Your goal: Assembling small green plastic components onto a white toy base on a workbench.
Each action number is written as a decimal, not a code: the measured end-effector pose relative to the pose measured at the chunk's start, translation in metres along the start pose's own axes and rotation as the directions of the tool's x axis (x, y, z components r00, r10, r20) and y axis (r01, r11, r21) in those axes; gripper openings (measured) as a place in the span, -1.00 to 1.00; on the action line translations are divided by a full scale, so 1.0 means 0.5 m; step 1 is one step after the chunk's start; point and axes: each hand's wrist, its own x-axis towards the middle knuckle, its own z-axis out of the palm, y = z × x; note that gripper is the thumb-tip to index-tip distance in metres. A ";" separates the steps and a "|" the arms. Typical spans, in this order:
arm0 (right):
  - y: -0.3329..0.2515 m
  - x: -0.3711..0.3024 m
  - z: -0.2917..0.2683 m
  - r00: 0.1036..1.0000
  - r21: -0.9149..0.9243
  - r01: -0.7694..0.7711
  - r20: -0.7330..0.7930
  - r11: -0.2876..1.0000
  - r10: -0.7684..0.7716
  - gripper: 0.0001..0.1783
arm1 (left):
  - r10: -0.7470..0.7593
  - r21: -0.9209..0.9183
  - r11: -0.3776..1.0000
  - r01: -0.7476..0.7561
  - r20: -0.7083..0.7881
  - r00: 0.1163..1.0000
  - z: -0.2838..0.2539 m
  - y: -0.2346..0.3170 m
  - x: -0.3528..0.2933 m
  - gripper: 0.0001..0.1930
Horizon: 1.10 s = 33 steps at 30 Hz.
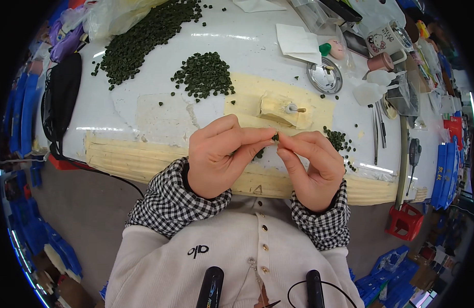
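Close above the table's front edge, a small dark green piece (275, 137) is caught between my two hands; it is too small to make out its exact kind. My left hand (214, 156) pinches it with thumb and forefinger. From the other side, my right hand (315, 167) meets it with its fingertips, fingers bent and closed. Just beyond the hands is a cream-coloured block (274, 109) with a white round part and a brown peg (301, 110). A few similar green pieces (258, 154) lie partly hidden behind my left hand.
A green heap (203, 75) and a larger one (139, 49) lie at the far left; a smaller group (338, 139) is right of my hand. Further right are a round metal dish (324, 76), tweezers (375, 133) and white squeeze bottles (368, 93). A black bag (63, 97) lies left.
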 end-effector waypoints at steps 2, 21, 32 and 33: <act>0.003 0.001 0.004 1.000 0.004 0.000 -0.017 1.000 0.000 -0.69 | -0.003 0.007 1.000 0.003 0.003 1.000 -0.001 0.002 -0.001 -0.72; -0.009 -0.002 0.014 0.999 -0.013 0.027 -0.034 1.000 -0.027 -0.71 | -0.046 -0.109 0.993 0.042 -0.031 0.998 0.002 -0.005 -0.001 -0.79; -0.007 0.002 0.003 0.998 -0.005 0.008 -0.059 1.000 -0.009 -0.73 | -0.052 -0.095 0.994 0.047 -0.047 0.998 -0.003 0.003 0.003 -0.79; -0.006 0.003 0.000 0.997 -0.016 0.008 -0.074 1.000 -0.010 -0.73 | -0.068 -0.100 0.993 0.062 -0.052 0.996 -0.003 0.003 0.000 -0.80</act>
